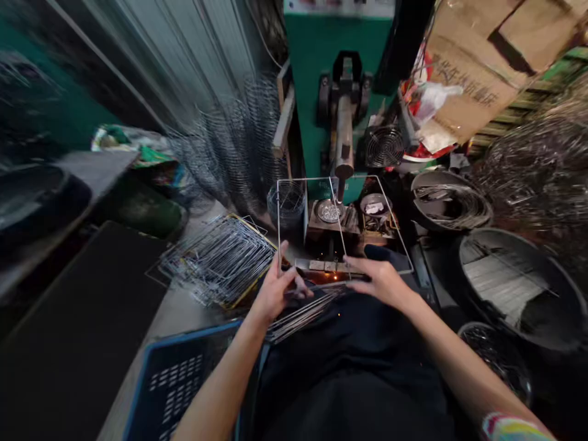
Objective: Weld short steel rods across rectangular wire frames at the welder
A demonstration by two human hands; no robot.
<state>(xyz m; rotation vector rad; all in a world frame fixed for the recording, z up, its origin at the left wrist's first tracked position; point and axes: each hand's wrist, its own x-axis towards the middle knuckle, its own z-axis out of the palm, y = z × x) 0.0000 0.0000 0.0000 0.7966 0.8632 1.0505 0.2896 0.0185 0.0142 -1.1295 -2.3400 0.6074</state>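
A rectangular wire frame (278, 214) is held up in front of me, with a straight wire (339, 226) running across its middle. My left hand (279, 286) grips the left side of the frame between thumb and fingers. My right hand (379, 280) has its fingertips closed on the lower end of the middle wire. Several loose straight wires (298, 317) lie across my lap, under and between the hands. Just beyond is a green welding machine (307, 79) with a thick metal electrode arm (344, 138). Small orange sparks glow below the frame.
Left stands a pile of finished-looking wire frames (220, 257) near a blue plastic crate (151, 355). Stacked wire baskets (229, 141) rise behind. To the right are a basin of straight wires (500, 275), a basin of coiled wire (452, 202) and a cardboard box (482, 86).
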